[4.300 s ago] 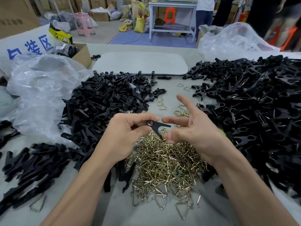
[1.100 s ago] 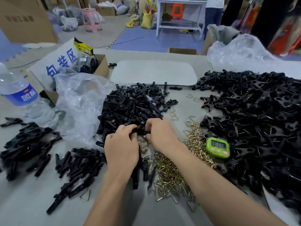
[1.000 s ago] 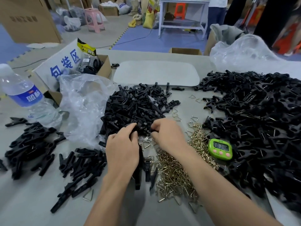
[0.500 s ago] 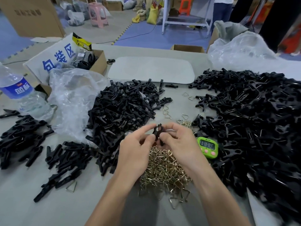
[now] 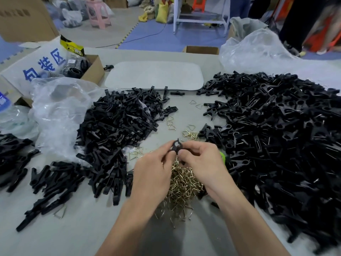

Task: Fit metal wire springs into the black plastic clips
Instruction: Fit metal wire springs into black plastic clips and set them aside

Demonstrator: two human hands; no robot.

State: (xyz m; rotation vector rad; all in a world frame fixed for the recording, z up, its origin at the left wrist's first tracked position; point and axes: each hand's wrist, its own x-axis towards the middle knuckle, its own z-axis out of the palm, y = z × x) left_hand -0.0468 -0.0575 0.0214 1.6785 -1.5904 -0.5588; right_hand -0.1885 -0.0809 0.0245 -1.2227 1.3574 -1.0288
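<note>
One black clip (image 5: 176, 145) is held just above the pile of springs (image 5: 182, 183), near the middle of the table (image 5: 73, 228). Its long axis stands roughly upright in the view, with one end poking up past the fingertips. The left hand (image 5: 153, 169) pinches it from the left and the right hand (image 5: 203, 161) from the right, fingers curled round it. Two big heaps flank them — the left heap of clips (image 5: 120, 124) and the right heap of clips (image 5: 276, 137) — too many to count, like the springs.

Black clip (image 5: 176, 145) upright, pinched between left hand (image 5: 153, 169) and right hand (image 5: 203, 163), brassy wire springs (image 5: 181, 183) heaped beneath them, clip piles (image 5: 118, 124) spread to either side
</note>
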